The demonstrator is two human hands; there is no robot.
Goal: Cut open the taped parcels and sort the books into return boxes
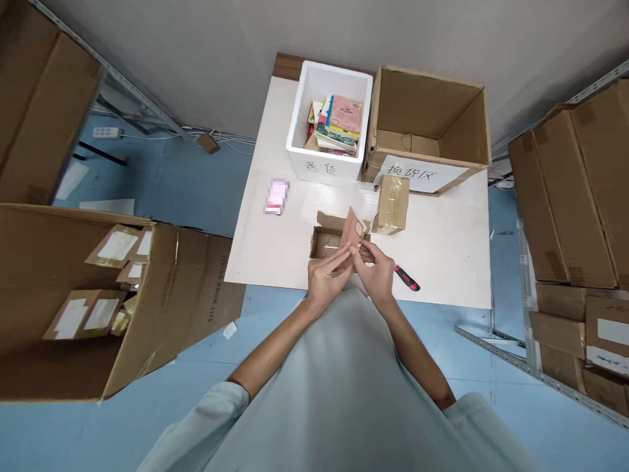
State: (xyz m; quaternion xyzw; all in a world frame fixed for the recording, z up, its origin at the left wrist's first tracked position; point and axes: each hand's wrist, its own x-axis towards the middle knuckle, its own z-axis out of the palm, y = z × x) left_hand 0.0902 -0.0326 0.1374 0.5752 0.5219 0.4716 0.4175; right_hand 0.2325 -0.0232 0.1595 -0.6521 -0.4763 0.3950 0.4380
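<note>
A small open cardboard box (325,240) lies on the white table (442,242) near its front edge. My left hand (328,273) and my right hand (375,269) meet just in front of it, fingers closed together on a raised brown flap (352,227) of that box. A second small taped cardboard parcel (392,204) stands just behind and to the right. A red and black utility knife (405,278) lies on the table beside my right wrist.
A white foam box (304,131) holding several books stands at the table's back. A large open carton (427,124) with a paper label is to its right. A big carton of parcels (88,295) sits on the floor left. Stacked cartons (574,196) fill shelves right.
</note>
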